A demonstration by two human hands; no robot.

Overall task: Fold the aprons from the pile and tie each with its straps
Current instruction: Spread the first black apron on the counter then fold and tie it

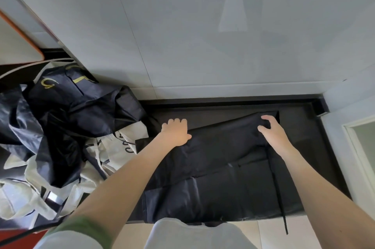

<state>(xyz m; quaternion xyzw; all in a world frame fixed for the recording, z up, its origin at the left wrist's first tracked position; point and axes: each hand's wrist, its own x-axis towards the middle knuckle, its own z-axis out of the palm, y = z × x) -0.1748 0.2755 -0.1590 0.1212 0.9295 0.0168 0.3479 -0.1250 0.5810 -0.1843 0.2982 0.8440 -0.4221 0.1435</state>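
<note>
Two hands are on the job in the head view, which is the only view given. The dark apron [219,167] is spread flat across the black counter [300,127], with its far edge doubled over on the side nearest the wall [203,25]. The left hand [175,132] is set on the apron's far left corner, fingers curled down over the fold so the cloth looks gripped. The right hand [272,130] is at the apron's far right corner, thumb and bent fingers pinched on the fabric. The fold is probably best done with both corners carried together and the edges lined up before anything is pressed flat, otherwise a skewed bundle is likely. The strap [278,183], a long narrow band running down the apron's right side and hanging off the near edge, should be kept out of the fold, since it'll be needed for the tie. Fabric-wise, the apron looks thin and a bit slick, with a faint sheen, and sharp straight creases can be made out across its near half. Left of the apron, the pile [60,123] is heaped in crumpled peaks: glossy navy pieces mixed with cream aprons [24,198] that look more matte and canvas-like, some with lettering that can't be read.
</note>
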